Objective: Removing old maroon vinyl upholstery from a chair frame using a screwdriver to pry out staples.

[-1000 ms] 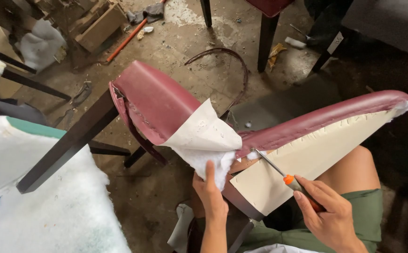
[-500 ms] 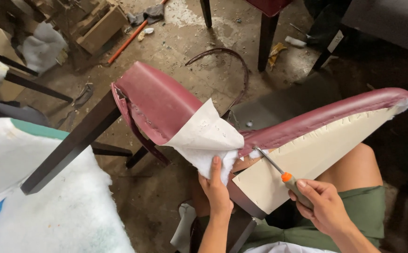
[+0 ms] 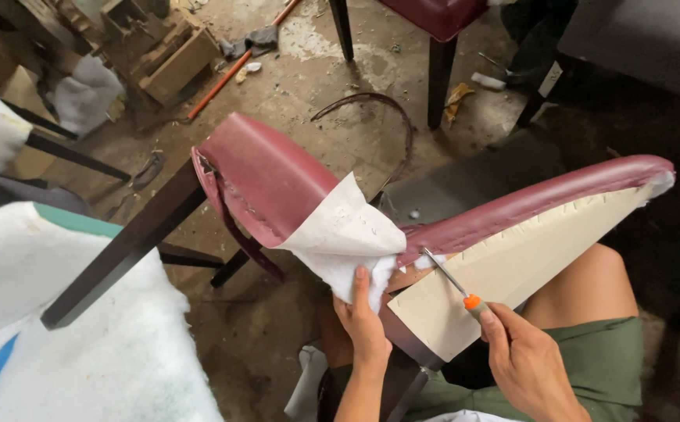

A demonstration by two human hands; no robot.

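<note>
An upturned dining chair with maroon leatherette cover (image 3: 270,176) and dark wooden legs (image 3: 125,246) lies across my lap. My left hand (image 3: 365,324) pinches the peeled-back flap of cover (image 3: 344,230), whose white lining faces up. My right hand (image 3: 524,363) grips a screwdriver (image 3: 451,279) with an orange collar; its metal tip rests at the seat's edge where the maroon cover meets the pale underside board (image 3: 504,270). A row of staples runs along that edge.
White padded batting with a green and blue edge (image 3: 59,344) fills the lower left. A curved maroon strip (image 3: 387,125) lies on the dirty concrete floor. Another chair's legs (image 3: 440,74), wood blocks (image 3: 172,62) and an orange-handled tool (image 3: 234,66) sit farther off.
My left hand has slid up a little on the white flap. My right hand has kept the screwdriver tip at the seat edge. The view has shifted slightly.
</note>
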